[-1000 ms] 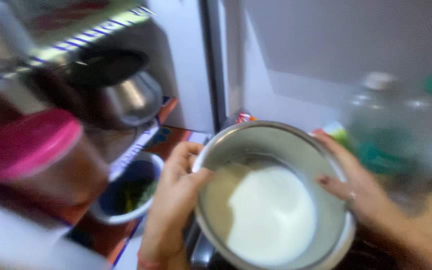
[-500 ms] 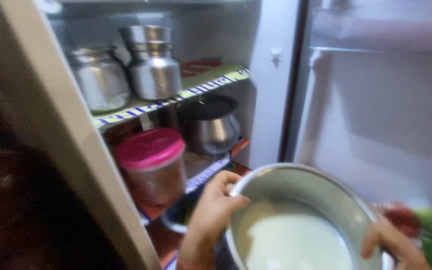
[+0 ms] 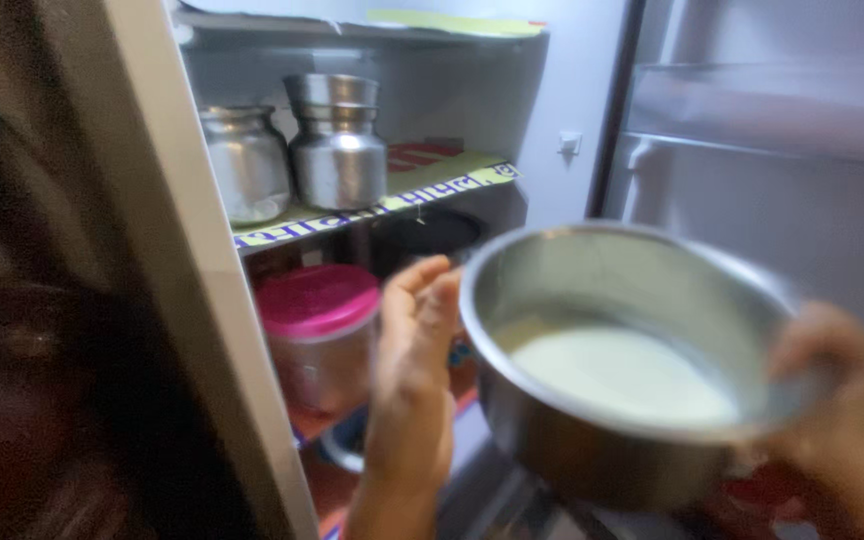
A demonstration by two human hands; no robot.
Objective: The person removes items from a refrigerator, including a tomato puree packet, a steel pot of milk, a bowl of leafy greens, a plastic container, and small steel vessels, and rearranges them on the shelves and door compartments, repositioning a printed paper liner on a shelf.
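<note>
Inside the open fridge, a glass jar [image 3: 247,165] and a stacked steel container [image 3: 337,142] stand on a shelf lined with yellow printed paper [image 3: 377,205]; below sits a pink-lidded plastic tub [image 3: 320,335]. The left hand [image 3: 415,375] and blurred right hand [image 3: 842,420] clasp opposite sides of a round steel pot [image 3: 632,360] holding white liquid, raised before the shelves.

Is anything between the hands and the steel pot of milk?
No. The left hand and right hand both grip the pot directly at its rim, with nothing visible between them and it.
</note>
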